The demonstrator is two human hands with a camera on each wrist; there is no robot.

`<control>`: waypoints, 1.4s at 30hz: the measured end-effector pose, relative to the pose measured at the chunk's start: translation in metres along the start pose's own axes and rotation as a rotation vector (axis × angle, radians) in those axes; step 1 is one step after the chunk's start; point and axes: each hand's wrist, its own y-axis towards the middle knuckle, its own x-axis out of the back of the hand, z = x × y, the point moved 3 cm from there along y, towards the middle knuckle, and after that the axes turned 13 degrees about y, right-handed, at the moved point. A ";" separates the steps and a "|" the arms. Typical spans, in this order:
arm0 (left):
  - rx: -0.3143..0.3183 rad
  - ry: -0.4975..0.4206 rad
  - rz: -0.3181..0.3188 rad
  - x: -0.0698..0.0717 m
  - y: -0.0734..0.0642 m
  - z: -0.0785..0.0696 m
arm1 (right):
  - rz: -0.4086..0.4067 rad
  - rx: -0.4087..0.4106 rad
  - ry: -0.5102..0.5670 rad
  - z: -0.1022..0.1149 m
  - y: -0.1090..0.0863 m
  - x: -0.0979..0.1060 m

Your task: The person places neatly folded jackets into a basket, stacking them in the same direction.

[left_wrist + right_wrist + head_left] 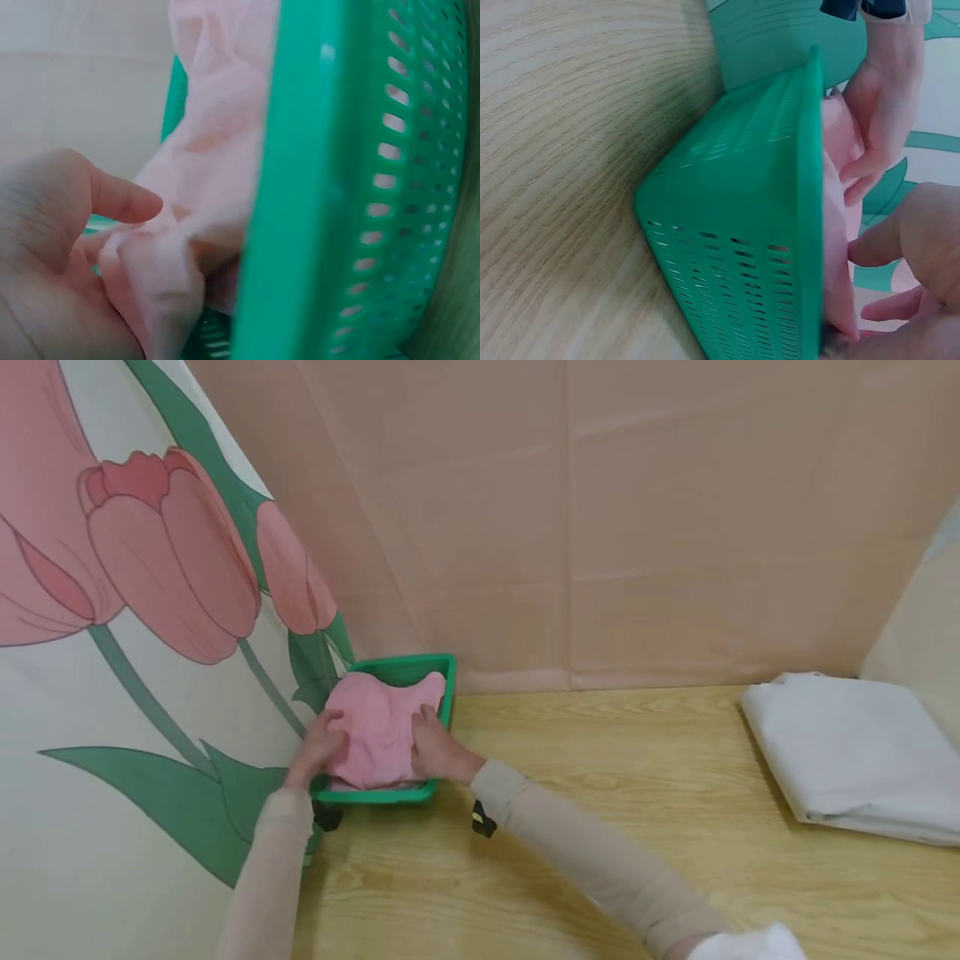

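A pink cloth [378,727] lies bunched in a green plastic basket [375,796] against the tulip-print panel. My left hand [324,745] holds the cloth's left side; in the left wrist view, a fold of it runs between the thumb and the fingers of that hand [67,240]. At the right side, my right hand [435,745] grips the cloth just inside the basket rim. Seen from the right wrist, thumb and fingers of the right hand [922,262] are bent at the cloth's edge, some fingertips hidden behind the rim.
The basket stands on a wood-grain surface [600,777], in the corner of the tulip panel [172,552] and a pinkish-beige back sheet [637,527]. A folded white sheet [862,752] lies far to the right.
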 end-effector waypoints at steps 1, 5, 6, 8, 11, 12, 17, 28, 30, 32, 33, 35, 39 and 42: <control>-0.007 0.025 -0.018 0.002 -0.001 -0.004 | 0.006 -0.009 0.011 0.000 -0.001 0.002; -0.048 0.141 -0.096 0.009 -0.004 -0.021 | 0.011 -0.023 0.022 0.001 -0.005 0.011; -0.061 0.174 -0.117 0.011 -0.003 -0.025 | 0.010 -0.024 0.019 0.001 -0.006 0.013; -0.091 0.226 -0.149 0.012 -0.003 -0.032 | 0.005 -0.025 0.009 0.001 -0.008 0.018; -0.135 0.320 -0.183 0.013 -0.001 -0.043 | -0.003 -0.023 0.015 0.003 -0.011 0.025; -0.146 0.350 -0.182 0.013 0.000 -0.046 | -0.003 -0.024 0.024 0.003 -0.012 0.027; -0.207 0.454 -0.159 0.006 0.001 -0.058 | 0.000 -0.030 0.085 0.002 -0.018 0.038; -0.190 0.239 -0.112 -0.007 -0.008 -0.078 | -0.034 -0.065 0.153 -0.006 -0.032 0.061; -0.200 0.217 -0.114 -0.010 -0.009 -0.081 | -0.042 -0.077 0.140 -0.009 -0.036 0.067; -0.211 0.202 -0.117 -0.013 -0.009 -0.084 | -0.051 -0.081 0.127 -0.012 -0.041 0.073; -0.217 0.196 -0.117 -0.015 -0.009 -0.086 | -0.052 -0.086 0.117 -0.014 -0.044 0.075; -0.223 0.187 -0.120 -0.018 -0.010 -0.090 | -0.050 -0.094 0.111 -0.016 -0.049 0.080; -0.244 0.169 -0.127 -0.023 -0.011 -0.100 | -0.060 -0.089 0.115 -0.021 -0.058 0.095; -0.266 0.137 -0.132 -0.028 -0.012 -0.106 | -0.077 -0.080 0.112 -0.025 -0.067 0.107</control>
